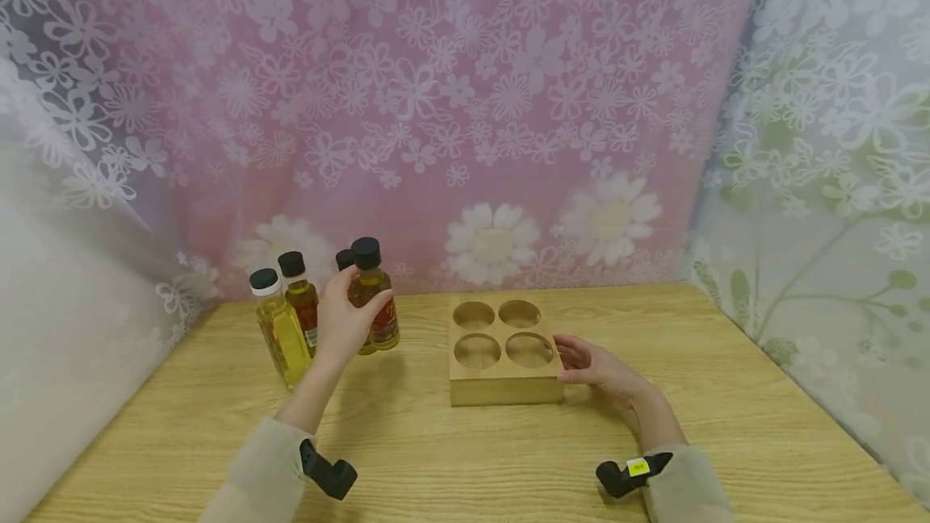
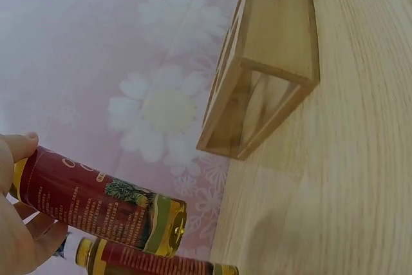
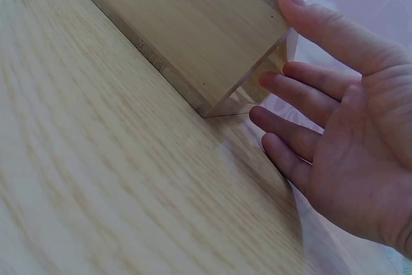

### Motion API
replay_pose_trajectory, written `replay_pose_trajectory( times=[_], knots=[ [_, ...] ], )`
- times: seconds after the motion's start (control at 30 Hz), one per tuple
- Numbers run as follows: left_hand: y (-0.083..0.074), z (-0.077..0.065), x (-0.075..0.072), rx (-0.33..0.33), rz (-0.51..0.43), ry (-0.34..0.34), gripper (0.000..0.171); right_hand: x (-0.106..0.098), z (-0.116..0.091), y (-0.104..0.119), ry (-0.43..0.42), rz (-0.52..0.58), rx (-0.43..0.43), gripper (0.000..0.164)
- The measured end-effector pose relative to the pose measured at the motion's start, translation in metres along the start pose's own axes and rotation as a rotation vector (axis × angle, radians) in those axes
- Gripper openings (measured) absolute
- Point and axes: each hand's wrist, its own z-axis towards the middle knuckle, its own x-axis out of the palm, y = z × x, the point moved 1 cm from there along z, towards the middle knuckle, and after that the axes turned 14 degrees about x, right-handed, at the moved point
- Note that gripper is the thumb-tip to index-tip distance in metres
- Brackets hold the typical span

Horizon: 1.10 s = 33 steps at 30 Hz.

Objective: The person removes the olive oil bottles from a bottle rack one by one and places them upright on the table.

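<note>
My left hand [image 1: 345, 325] grips an oil bottle [image 1: 385, 320] with a dark cap and a red label. In the left wrist view this bottle hangs tilted, its base off the table. Just behind it stands a second red-labelled bottle [image 2: 158, 261], mostly hidden by the hand in the head view. My right hand [image 1: 605, 374] is at the right side of a wooden holder [image 1: 506, 391] with round holes on top. The right wrist view has the thumb at the holder's upper corner, and the loosely extended fingers [image 3: 302, 98] beside its open end.
A clear bottle of yellow oil [image 1: 282, 337] and a red-labelled bottle [image 1: 301, 301] with a black cap stand left of my left hand. All of this is on a wood-grain table [image 1: 465, 466]. A pink flowered curtain [image 1: 407, 103] hangs behind, with pale curtains at both sides.
</note>
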Motion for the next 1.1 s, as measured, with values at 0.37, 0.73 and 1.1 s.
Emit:
replay_pose_trajectory(
  times=[0.37,0.73,1.1],
  knots=[
    [0.016,-0.013,-0.011,-0.058,0.06,0.041,0.048,0.001,-0.001,-0.001,0.005,0.007,0.0,0.077],
    [0.029,-0.021,-0.015,-0.103,0.066,0.069,0.049,0.001,-0.002,0.0,0.009,0.016,-0.002,0.077],
    [0.038,-0.027,-0.019,-0.118,0.109,0.071,0.053,0.001,0.0,-0.001,0.012,0.024,-0.012,0.078]
  ],
)
